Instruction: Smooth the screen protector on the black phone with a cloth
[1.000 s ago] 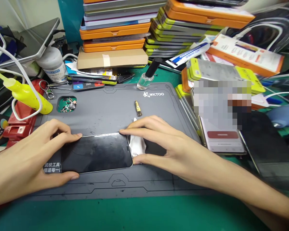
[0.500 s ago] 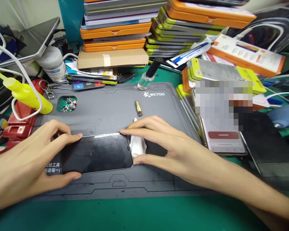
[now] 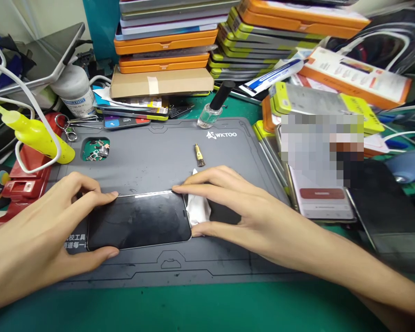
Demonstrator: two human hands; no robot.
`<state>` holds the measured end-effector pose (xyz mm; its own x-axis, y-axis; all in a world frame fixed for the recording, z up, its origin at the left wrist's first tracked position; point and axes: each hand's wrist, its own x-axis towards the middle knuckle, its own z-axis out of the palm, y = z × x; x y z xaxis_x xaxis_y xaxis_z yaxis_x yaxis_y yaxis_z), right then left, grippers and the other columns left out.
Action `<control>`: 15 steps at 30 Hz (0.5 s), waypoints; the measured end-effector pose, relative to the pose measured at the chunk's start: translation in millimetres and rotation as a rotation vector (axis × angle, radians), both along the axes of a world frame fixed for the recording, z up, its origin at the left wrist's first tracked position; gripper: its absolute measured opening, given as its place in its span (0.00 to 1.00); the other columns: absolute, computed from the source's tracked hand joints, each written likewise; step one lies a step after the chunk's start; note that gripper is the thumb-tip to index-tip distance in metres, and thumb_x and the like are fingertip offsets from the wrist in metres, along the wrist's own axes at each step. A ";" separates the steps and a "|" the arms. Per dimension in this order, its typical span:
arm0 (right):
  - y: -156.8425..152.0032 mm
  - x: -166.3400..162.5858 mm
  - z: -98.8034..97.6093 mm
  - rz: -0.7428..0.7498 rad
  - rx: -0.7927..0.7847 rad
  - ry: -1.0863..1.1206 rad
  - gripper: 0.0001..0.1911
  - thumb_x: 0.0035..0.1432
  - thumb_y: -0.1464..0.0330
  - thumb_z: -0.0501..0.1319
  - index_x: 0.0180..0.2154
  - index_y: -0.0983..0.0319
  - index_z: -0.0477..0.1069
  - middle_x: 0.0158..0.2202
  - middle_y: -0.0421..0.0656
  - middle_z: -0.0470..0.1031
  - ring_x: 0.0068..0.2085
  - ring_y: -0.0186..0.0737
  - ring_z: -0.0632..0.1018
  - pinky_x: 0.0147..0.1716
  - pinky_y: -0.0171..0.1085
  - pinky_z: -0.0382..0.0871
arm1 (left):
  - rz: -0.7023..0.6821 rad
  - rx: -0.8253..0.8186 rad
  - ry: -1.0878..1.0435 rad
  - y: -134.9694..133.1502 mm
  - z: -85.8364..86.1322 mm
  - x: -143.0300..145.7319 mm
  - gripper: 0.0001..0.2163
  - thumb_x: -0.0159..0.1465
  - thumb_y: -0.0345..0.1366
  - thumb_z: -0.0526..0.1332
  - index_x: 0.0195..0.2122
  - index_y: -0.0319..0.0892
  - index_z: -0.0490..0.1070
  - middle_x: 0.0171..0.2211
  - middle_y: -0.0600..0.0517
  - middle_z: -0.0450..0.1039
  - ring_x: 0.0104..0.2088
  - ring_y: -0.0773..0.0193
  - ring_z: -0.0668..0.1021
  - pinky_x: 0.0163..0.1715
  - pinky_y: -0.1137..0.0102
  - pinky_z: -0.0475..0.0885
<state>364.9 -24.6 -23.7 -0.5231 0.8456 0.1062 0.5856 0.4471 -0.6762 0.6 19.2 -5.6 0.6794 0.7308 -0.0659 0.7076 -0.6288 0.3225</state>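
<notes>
A black phone lies flat, screen up, on a grey work mat. My left hand pinches its left end, index finger on the far edge and thumb on the near edge. My right hand pinches its right end the same way, fingertips on the far and near corners. A white cloth lies crumpled under my right palm, beside the phone's right end.
A small brush and a glass bottle with a black cap stand on the mat's far side. A yellow tool lies at the left. Stacked orange and green boxes fill the back. Other phones lie to the right.
</notes>
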 end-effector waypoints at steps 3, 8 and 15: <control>-0.2 -0.2 0.4 0.004 0.001 0.008 0.26 0.71 0.60 0.68 0.66 0.59 0.73 0.58 0.49 0.78 0.60 0.50 0.75 0.61 0.48 0.74 | -0.052 0.060 0.092 -0.7 2.4 4.6 0.32 0.67 0.58 0.65 0.70 0.59 0.63 0.59 0.48 0.68 0.51 0.47 0.79 0.48 0.54 0.79; -0.1 -0.3 0.1 0.002 -0.004 0.012 0.25 0.71 0.61 0.68 0.66 0.59 0.74 0.57 0.50 0.78 0.60 0.50 0.76 0.62 0.48 0.75 | -0.047 0.093 0.091 -3.8 5.9 10.1 0.30 0.69 0.60 0.61 0.69 0.56 0.61 0.58 0.46 0.66 0.49 0.48 0.79 0.47 0.53 0.80; 0.2 -0.2 -0.9 0.002 0.006 0.005 0.26 0.71 0.61 0.68 0.66 0.57 0.73 0.58 0.50 0.78 0.60 0.52 0.76 0.59 0.50 0.76 | -0.037 0.111 0.076 -5.2 5.1 8.8 0.29 0.68 0.60 0.62 0.66 0.56 0.63 0.57 0.47 0.68 0.49 0.47 0.80 0.47 0.52 0.80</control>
<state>364.7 -24.4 -24.7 -0.5246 0.8438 0.1135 0.5814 0.4524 -0.6763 9.4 14.0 -0.4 0.7024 0.7108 -0.0385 0.7028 -0.6839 0.1957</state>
